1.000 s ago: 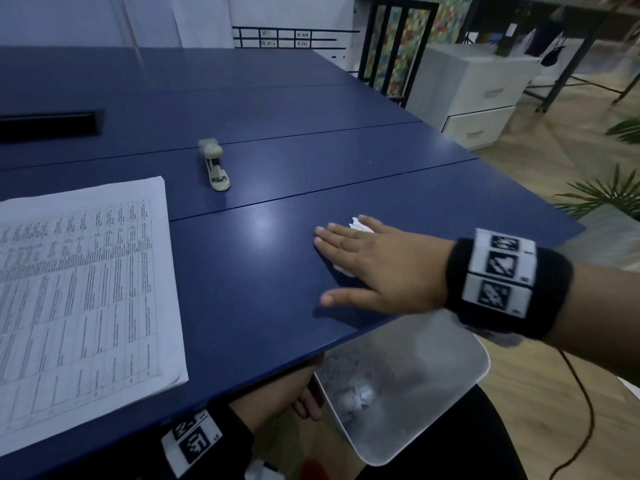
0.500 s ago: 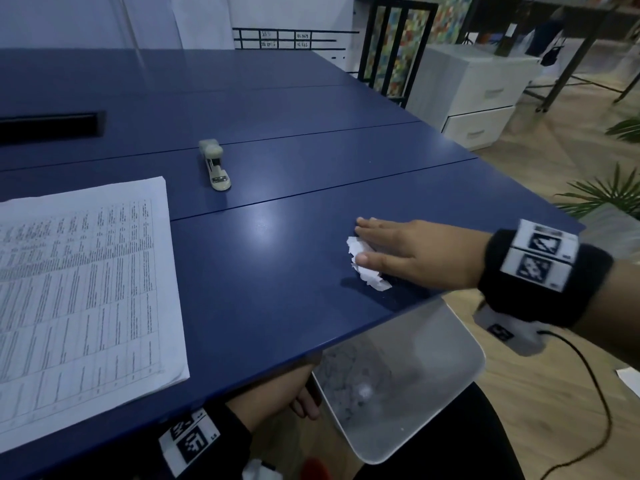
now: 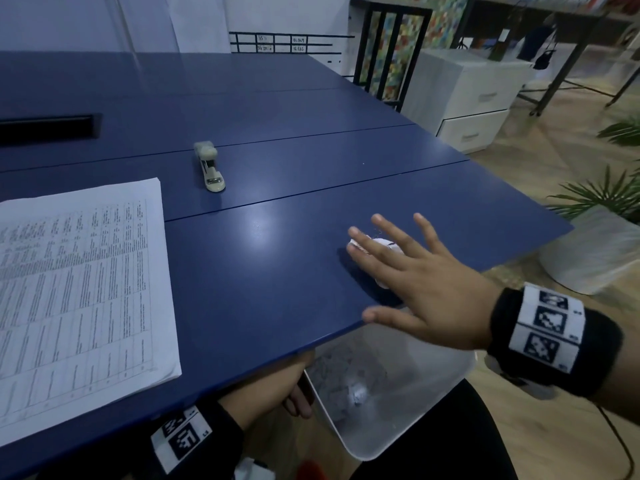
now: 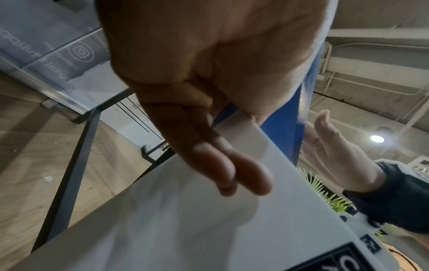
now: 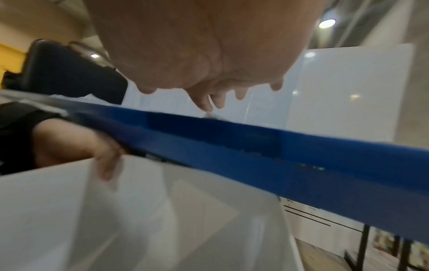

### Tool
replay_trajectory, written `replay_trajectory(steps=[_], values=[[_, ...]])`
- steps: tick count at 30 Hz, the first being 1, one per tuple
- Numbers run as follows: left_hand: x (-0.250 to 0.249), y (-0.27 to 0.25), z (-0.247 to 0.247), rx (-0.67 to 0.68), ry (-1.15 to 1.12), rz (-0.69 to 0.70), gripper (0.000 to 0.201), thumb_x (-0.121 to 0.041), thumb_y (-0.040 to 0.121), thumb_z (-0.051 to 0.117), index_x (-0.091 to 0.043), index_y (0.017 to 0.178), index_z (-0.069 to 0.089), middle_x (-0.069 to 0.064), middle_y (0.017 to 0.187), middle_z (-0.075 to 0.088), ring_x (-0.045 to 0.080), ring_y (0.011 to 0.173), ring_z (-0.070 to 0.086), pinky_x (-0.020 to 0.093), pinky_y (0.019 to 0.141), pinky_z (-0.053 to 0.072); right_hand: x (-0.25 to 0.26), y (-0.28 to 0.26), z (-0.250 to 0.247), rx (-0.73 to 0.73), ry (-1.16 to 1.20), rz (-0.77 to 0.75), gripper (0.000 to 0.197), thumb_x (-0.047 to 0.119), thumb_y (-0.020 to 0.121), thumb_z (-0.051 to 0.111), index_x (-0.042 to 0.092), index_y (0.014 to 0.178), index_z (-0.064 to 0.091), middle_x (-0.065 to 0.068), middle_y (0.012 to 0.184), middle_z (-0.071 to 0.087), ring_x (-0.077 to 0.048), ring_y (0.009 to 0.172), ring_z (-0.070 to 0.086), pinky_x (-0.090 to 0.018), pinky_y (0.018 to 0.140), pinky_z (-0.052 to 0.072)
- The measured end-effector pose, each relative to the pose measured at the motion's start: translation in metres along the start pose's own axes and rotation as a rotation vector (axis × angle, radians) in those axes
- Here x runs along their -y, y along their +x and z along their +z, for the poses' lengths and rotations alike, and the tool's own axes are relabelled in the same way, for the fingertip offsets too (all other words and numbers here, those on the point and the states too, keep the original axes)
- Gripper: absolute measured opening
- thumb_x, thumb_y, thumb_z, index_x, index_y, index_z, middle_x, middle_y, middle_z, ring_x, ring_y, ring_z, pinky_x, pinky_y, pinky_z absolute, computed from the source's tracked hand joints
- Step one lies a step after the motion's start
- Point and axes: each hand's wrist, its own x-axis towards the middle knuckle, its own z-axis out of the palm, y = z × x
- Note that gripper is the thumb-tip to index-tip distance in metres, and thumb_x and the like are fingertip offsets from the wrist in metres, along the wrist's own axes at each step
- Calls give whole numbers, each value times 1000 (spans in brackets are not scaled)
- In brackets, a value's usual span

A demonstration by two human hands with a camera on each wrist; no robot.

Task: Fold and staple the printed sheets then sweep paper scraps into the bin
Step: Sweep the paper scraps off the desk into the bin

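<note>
— Translucent plastic bin (image 3: 408, 424) held just under the worktop (image 3: 277, 271) edge, left hand (image 3: 273, 386) fingers curled over its rim.
— And above?
— Right hand (image 3: 426, 289) flat, fingers spread, covering a paper scrap (image 3: 381, 243) near the edge.
— Further back?
— Printed sheets (image 3: 79, 289) stacked left; beige stapler (image 3: 210, 166) beyond, untouched.

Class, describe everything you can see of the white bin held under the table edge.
The bin is a translucent white plastic tub with rounded corners. It is tilted, its mouth just below the blue table's near edge. A few pale scraps lie inside. The left hand grips its rim, fingers inside the wall.
</note>
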Motion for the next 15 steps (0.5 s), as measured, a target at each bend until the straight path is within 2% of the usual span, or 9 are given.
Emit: replay_trajectory(steps=[2,3,4,5,6,8,11,13,15], values=[[-3,-11,6,-9,6,23,84,-46,103,28,-18,32,64,-5,39,59,6,37,55,10,38,45,-15,10,-4,-29,223,64,89,79,95,12,27,167,3,14,174,-8,-9,160,-15,-46,131,-3],[-6,-13,5,-12,18,45,69,-36,104,35,-19,46,68,-2,43,60,6,41,56,13,42,47,-23,16,-5,-35,344,116,92,80,92,15,27,167,4,15,174,-6,-5,160,-11,-40,132,2],[-11,-15,4,-19,35,72,49,-23,103,42,-14,64,70,0,50,60,8,47,56,16,47,47,-30,22,-5,-29,440,165,97,83,88,15,26,167,6,15,174,-3,-2,160,-7,-36,132,7],[-14,-17,3,-19,49,74,29,-13,102,45,-12,83,67,2,56,59,9,52,54,17,51,47,-35,27,-4,-7,495,199,104,87,84,13,26,167,9,15,174,0,0,160,-2,-32,132,10],[-18,-22,3,-14,61,73,18,-8,101,47,-12,93,62,2,59,59,9,54,53,17,51,46,-37,31,-1,24,518,208,108,89,81,12,24,167,11,13,175,3,0,159,2,-30,131,10],[-15,-24,4,-29,62,103,17,-11,100,49,-8,90,63,2,57,60,9,52,54,14,46,46,-34,33,7,63,520,161,106,85,82,12,21,166,15,10,175,6,0,159,3,-31,132,7],[-9,-26,5,-102,-53,170,21,-20,98,54,-12,81,62,15,64,65,17,49,57,21,46,47,-25,25,16,50,521,95,96,78,90,13,20,166,17,10,174,6,2,159,-1,-29,131,2],[-6,-25,7,-136,-93,205,23,-27,98,52,-10,87,63,20,67,67,19,47,59,23,45,47,-21,18,20,34,525,73,95,78,91,10,21,166,17,11,174,6,4,159,-2,-25,131,1],[-2,-24,7,-181,-114,207,34,-36,98,47,-6,103,63,19,61,70,24,49,61,24,47,48,-15,12,21,25,511,59,93,77,92,9,21,166,16,11,174,5,4,158,-4,-21,129,-2]])
